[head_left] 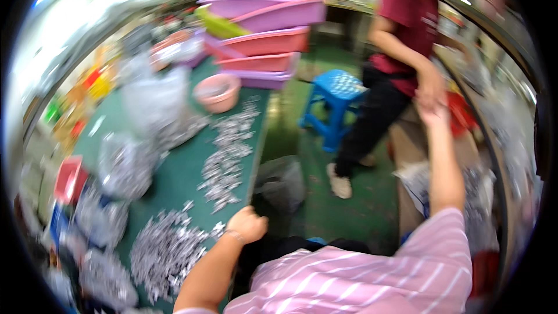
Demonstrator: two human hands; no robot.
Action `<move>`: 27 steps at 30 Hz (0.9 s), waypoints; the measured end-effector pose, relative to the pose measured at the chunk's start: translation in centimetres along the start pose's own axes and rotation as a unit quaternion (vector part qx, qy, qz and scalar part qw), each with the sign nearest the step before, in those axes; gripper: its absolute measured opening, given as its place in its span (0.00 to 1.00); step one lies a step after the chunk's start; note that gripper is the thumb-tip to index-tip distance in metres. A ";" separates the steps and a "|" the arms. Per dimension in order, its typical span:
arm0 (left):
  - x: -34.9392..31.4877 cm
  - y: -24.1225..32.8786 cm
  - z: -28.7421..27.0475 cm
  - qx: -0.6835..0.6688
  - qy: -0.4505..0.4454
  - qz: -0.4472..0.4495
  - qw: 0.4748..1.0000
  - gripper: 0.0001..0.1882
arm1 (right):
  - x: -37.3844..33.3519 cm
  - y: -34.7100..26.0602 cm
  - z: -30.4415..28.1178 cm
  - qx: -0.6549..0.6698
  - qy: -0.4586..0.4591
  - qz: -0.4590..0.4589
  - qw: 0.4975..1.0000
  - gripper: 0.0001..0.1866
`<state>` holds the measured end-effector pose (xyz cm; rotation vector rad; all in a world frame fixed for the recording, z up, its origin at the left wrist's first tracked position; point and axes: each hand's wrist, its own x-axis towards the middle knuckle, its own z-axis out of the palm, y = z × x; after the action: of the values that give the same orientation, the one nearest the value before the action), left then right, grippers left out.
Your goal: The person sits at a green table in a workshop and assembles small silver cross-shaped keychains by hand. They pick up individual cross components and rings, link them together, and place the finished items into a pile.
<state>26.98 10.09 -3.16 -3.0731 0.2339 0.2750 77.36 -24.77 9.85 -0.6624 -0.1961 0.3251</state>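
My left hand (pixel 247 225) is closed in a fist at the edge of the green table (pixel 232 219), and its inside is hidden. Beside it lies a heap of small grey metal-looking pieces (pixel 165 250). A looser strip of similar pieces (pixel 224 168) runs up the table. My right arm stretches forward on the right, where my right hand (pixel 433 116) meets or overlaps the hand of another person (pixel 430 84) in a dark red shirt. Blur hides my right fingers, so whether anything is between the hands cannot be made out.
Stacked purple, pink and yellow-green bins (pixel 267 40) stand at the table's far end, near a pink bowl (pixel 217 93). Clear plastic bags (pixel 125 166) crowd its left side. A blue stool (pixel 334 104) stands on the green floor. Cardboard (pixel 410 145) and bags lie at right.
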 end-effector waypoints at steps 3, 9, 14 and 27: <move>-0.4 -0.3 0.5 -0.029 0.026 0.020 0.999 0.11 | -2.9 -1.5 -3.0 0.047 -0.027 0.032 0.998 0.18; 0.1 0.3 1.5 -0.003 0.058 0.000 0.998 0.09 | -10.6 2.4 3.6 0.092 0.097 0.082 0.988 0.08; 0.3 0.7 1.3 -0.065 0.113 -0.033 0.991 0.09 | -7.0 4.6 -3.0 0.040 -0.141 0.179 0.973 0.15; -3.2 5.9 -2.0 -0.957 0.271 -0.104 -0.015 0.28 | -34.2 32.8 21.4 -0.500 -0.538 -0.144 0.664 0.10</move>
<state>23.31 4.58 -0.80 0.0813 0.3716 0.4063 31.92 -0.48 3.19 -1.4473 -1.7213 0.2447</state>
